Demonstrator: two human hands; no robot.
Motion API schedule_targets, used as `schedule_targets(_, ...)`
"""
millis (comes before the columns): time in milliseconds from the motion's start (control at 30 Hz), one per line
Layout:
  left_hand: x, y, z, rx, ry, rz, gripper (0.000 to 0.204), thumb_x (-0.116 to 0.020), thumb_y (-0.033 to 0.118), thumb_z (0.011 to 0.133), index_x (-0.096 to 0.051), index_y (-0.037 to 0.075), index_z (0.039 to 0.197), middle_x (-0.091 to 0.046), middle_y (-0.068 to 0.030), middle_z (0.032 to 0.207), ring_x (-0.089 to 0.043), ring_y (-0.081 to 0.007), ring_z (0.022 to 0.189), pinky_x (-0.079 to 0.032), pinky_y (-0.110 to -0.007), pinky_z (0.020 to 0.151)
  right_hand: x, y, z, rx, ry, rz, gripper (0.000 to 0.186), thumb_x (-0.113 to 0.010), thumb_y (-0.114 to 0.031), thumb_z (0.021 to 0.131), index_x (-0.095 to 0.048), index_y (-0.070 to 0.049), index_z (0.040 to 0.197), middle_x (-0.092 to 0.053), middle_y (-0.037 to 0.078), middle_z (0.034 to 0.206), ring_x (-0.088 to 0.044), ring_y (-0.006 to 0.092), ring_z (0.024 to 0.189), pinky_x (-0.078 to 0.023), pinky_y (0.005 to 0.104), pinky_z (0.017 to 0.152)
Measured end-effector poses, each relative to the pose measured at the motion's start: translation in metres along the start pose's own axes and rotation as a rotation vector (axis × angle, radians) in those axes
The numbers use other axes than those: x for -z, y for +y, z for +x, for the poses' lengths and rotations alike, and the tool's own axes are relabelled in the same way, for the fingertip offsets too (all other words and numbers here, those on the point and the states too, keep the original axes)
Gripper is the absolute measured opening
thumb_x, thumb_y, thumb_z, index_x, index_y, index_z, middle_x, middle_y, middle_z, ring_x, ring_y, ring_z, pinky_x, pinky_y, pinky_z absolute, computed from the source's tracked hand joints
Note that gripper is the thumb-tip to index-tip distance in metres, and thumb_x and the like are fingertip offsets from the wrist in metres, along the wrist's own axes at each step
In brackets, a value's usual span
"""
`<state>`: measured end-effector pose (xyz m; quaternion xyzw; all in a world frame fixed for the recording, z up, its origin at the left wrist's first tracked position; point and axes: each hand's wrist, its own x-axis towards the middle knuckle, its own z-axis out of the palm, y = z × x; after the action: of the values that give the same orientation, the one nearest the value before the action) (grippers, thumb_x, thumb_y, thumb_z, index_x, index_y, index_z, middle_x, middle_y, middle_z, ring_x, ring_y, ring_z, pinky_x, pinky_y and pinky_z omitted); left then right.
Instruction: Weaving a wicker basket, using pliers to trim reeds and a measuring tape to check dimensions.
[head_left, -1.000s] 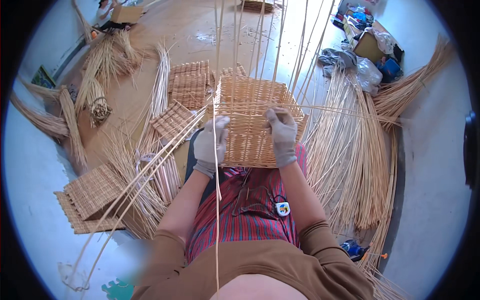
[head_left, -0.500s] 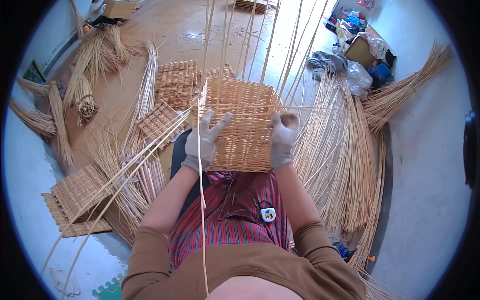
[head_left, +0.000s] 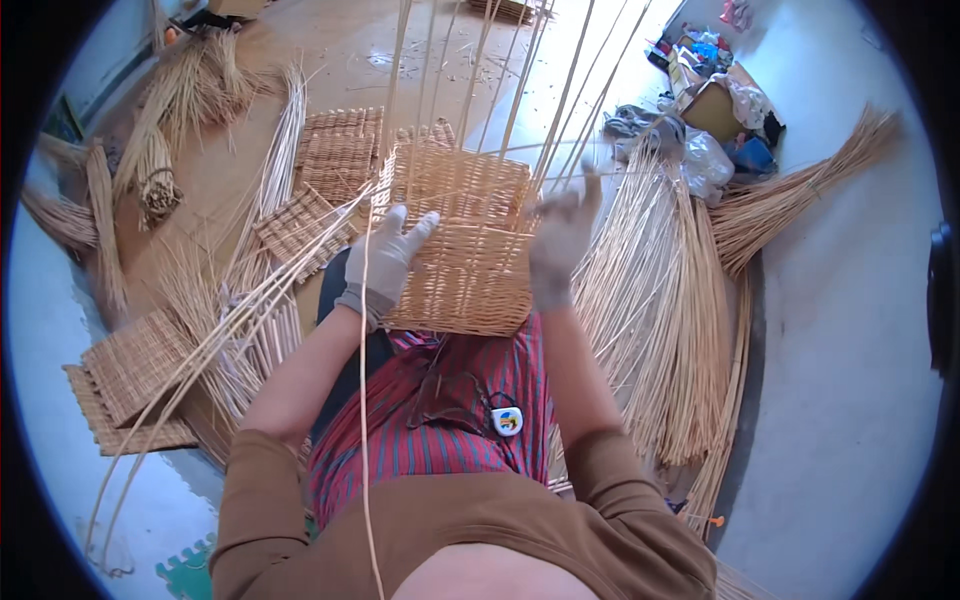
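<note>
A half-woven wicker basket (head_left: 460, 285) rests against my lap, its tall upright stakes (head_left: 473, 85) rising from the far rim. My left hand (head_left: 378, 265), in a grey glove, grips the basket's left side, with the thumb lying over the near wall. At the right corner my gloved right hand (head_left: 562, 240) is raised beside the stakes. Its fingers are smeared by motion, and a thin cane strand (head_left: 625, 175) passes close by them. One long loose cane (head_left: 364, 400) hangs down past my left wrist over my clothes.
Woven wicker panels (head_left: 140, 365) lie at the left, with more panels (head_left: 340, 150) beyond the basket. Long bundles of cane (head_left: 650, 340) spread over the floor on the right. Farther back right are bags and boxes (head_left: 715, 110) along the wall.
My right hand has lifted from the basket's right corner and moved up, blurring. The left hand keeps its hold. The whole scene has shifted a little left in view.
</note>
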<state>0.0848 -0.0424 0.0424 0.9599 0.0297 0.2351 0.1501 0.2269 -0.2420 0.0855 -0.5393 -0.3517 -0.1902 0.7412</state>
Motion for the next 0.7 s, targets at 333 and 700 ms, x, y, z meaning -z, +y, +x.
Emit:
schedule_targets(333, -0.055, 0.079, 0.024, 0.032, -0.032, 0.17, 0.078, -0.065, 0.017, 0.09, -0.034, 0.029, 0.161, -0.055, -0.0135, 0.124, -0.067, -0.0277, 0.089, -0.057, -0.04, 0.076, -0.011, -0.003, 0.073, -0.042, -0.259, -0.764, 0.064, -0.062, -0.003, 0.094, -0.044, -0.011, 0.155, -0.065, 0.012, 0.132, -0.069, 0.0176, 0.099, -0.056, 0.0287, 0.087)
schedule_targets(700, -0.045, 0.072, 0.022, 0.025, 0.011, 0.062, 0.085, -0.077, 0.016, 0.082, -0.041, 0.033, 0.157, -0.056, -0.0189, 0.127, -0.064, -0.0395, 0.1, -0.055, -0.048, 0.084, 0.041, -0.015, -0.007, -0.351, -0.308, -0.695, 0.06, -0.052, -0.01, 0.099, -0.035, -0.016, 0.157, -0.071, 0.021, 0.119, -0.072, 0.0399, 0.092, -0.057, 0.0469, 0.08)
